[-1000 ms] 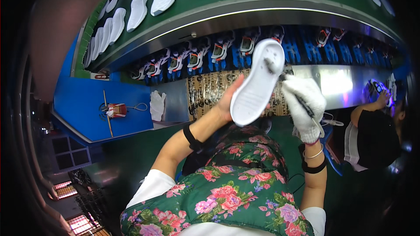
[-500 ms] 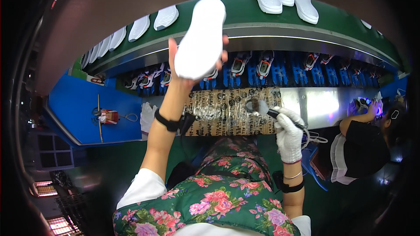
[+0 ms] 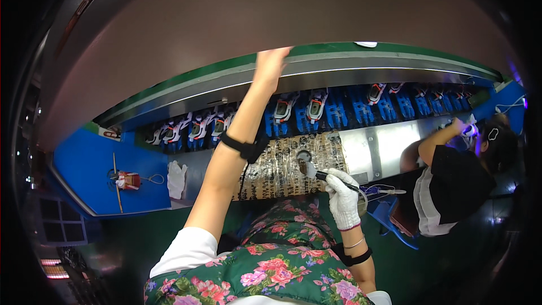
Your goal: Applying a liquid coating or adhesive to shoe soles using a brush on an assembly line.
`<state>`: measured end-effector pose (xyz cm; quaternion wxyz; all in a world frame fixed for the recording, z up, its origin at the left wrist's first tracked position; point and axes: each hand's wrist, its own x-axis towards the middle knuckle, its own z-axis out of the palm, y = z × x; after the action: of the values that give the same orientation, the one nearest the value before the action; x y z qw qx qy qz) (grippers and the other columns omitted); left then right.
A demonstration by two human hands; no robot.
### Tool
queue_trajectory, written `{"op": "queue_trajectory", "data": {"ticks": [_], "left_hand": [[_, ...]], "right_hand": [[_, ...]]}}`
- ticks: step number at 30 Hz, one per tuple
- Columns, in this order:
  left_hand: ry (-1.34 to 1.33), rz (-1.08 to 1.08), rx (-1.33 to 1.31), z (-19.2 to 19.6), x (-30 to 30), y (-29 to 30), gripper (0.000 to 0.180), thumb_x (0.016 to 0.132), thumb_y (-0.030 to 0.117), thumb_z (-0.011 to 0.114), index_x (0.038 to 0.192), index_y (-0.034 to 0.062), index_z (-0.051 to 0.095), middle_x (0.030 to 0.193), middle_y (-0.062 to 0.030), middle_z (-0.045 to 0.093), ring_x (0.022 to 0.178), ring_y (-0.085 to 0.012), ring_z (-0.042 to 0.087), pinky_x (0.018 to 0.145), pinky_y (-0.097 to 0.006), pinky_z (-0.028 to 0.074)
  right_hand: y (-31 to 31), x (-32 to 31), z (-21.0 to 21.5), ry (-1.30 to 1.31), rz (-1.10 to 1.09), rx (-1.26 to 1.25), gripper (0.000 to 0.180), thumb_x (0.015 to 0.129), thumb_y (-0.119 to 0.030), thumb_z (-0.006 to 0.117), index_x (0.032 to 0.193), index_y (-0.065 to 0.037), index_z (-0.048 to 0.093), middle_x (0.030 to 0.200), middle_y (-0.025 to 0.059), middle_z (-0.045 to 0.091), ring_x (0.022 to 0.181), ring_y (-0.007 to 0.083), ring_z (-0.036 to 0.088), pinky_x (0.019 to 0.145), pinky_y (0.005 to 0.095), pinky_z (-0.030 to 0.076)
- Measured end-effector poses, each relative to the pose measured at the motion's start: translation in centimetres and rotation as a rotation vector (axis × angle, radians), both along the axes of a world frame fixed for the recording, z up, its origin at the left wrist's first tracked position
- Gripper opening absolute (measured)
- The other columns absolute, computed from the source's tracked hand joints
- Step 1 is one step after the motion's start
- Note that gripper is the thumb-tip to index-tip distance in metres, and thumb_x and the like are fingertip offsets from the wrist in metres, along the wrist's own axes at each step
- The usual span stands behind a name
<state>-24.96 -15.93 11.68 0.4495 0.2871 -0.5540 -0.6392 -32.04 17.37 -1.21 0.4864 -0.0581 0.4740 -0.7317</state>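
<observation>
My left hand [image 3: 272, 61] is stretched far up to the rim of the green upper belt [image 3: 186, 82], flat, with nothing seen in it; a black strap wraps the forearm. Lower down, my white-gloved right hand [image 3: 343, 197] grips a dark-handled brush [image 3: 316, 173] whose tip sits by a small round pot [image 3: 304, 155] on the tape-covered worktop [image 3: 279, 172]. The white shoe sole I held before is out of sight.
A row of shoes on blue holders [image 3: 316, 106] runs along the lower belt. One white sole [image 3: 366, 44] lies on the upper belt. A spare white glove [image 3: 176, 178] and a red tool [image 3: 129, 180] lie left. A co-worker in black [image 3: 451, 186] works at right.
My left arm has risen higher toward the upper belt and the white sole has left the hand. My right hand has stayed low with the brush by the pot.
</observation>
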Motion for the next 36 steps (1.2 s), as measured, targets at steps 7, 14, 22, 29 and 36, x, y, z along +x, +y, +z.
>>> {"op": "queue_trajectory", "data": {"ticks": [7, 14, 22, 29, 36], "left_hand": [[-0.404, 0.259, -0.417, 0.8, -6.6, -2.2, 0.047, 0.076, 0.028, 0.088, 0.108, 0.0027, 0.067, 0.110, -0.0175, 0.065, 0.103, -0.0287, 0.064, 0.087, -0.041, 0.054], [-0.269, 0.511, -0.619, -3.3, 4.3, 3.5, 0.017, 0.089, 0.011, 0.076, 0.093, 0.0018, 0.063, 0.124, -0.0126, 0.054, 0.113, -0.0225, 0.054, 0.104, -0.036, 0.041], [0.004, 0.045, 0.405, -8.8, 9.9, 12.2, 0.049, 0.084, 0.014, 0.072, 0.126, -0.0046, 0.052, 0.103, -0.0125, 0.068, 0.089, -0.0202, 0.071, 0.082, -0.036, 0.059], [0.140, -0.485, 0.770, -10.4, 10.3, 20.2, 0.070, 0.080, 0.023, 0.065, 0.135, -0.0154, 0.047, 0.121, -0.0296, 0.065, 0.110, -0.0380, 0.068, 0.098, -0.046, 0.055], [0.534, -0.477, 1.058, -7.6, 7.0, 22.9, 0.112, 0.084, 0.092, 0.021, 0.139, -0.0014, 0.050, 0.112, -0.0223, 0.068, 0.096, -0.0358, 0.070, 0.087, -0.049, 0.057]], "right_hand": [[0.7, -0.1, 0.5, -0.021, -0.031, 0.000, 0.021, 0.085, 0.005, 0.071, 0.107, 0.006, 0.070, 0.095, 0.0139, 0.074, 0.072, 0.0144, 0.066, 0.063, 0.0212, 0.051], [2.6, -2.6, 1.2, -0.107, -0.141, -0.043, 0.020, 0.087, 0.005, 0.071, 0.106, 0.004, 0.071, 0.096, 0.0126, 0.074, 0.075, 0.0150, 0.069, 0.063, 0.0215, 0.053], [1.2, -3.1, 7.0, -0.130, -0.029, -0.238, 0.022, 0.089, 0.005, 0.065, 0.111, 0.006, 0.069, 0.105, 0.0166, 0.073, 0.079, 0.0132, 0.065, 0.068, 0.0215, 0.050], [-0.9, -1.2, 13.1, 0.604, 0.186, -0.185, 0.024, 0.086, 0.003, 0.072, 0.110, 0.005, 0.072, 0.109, 0.0130, 0.074, 0.100, 0.0170, 0.070, 0.092, 0.0300, 0.055], [-1.4, -1.0, 13.2, 0.963, 0.062, -0.255, 0.020, 0.078, 0.002, 0.079, 0.098, 0.002, 0.076, 0.095, 0.0118, 0.075, 0.085, 0.0179, 0.072, 0.075, 0.0302, 0.058]]}}
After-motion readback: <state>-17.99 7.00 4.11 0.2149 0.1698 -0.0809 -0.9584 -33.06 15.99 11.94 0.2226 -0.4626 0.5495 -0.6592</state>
